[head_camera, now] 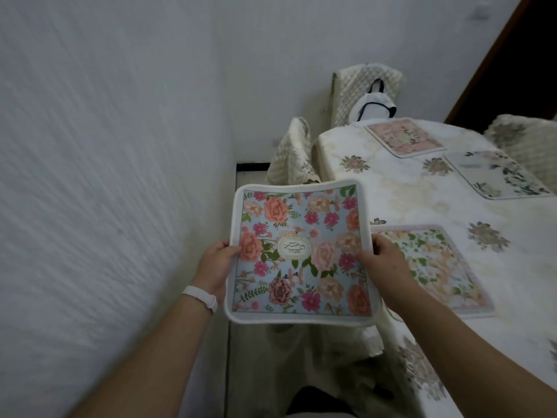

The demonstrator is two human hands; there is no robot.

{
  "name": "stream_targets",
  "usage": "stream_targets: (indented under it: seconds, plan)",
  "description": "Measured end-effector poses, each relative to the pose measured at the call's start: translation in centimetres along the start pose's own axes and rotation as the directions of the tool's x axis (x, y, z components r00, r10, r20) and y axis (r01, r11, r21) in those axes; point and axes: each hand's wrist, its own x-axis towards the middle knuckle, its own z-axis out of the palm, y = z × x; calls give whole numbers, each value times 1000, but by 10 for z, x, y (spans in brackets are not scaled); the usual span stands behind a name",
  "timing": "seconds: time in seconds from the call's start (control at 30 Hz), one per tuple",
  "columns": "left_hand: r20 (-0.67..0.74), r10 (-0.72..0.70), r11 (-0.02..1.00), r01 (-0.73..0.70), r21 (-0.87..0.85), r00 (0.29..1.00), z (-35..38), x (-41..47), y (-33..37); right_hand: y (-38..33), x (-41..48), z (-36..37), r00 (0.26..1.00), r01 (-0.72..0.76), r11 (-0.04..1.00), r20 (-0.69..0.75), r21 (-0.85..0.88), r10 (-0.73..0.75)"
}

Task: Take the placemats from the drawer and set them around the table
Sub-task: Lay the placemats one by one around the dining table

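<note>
Blue square placemat (301,251) with pink and orange flowers and a white border is held up beside the cloth-covered counter (398,191), pinched at opposite edges in the grip of the left hand (218,263) and the right hand (382,260). On the counter lie a pink placemat (404,137), a pale placemat (497,175) and a green-and-peach placemat (437,267).

One wide-angle view from the head, facing forward and steeply down along both forearms, left hand (215,260), right hand (382,260) and the placemat (301,251) they hold close at centre, wall (105,176) filling the left, table (407,188) stretching away to the right
</note>
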Motion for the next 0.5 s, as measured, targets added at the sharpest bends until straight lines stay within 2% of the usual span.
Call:
stream_targets:
  seconds: [0.2, 0.5]
  plan:
    - [68, -23, 996, 17, 87, 997, 41, 60, 28, -1, 42, -10, 995, -17, 999, -96, 43, 21]
    - [147, -38, 976, 5, 218, 988, 96, 168, 82, -5, 149, -12, 971, -126, 988, -192, 91, 142]
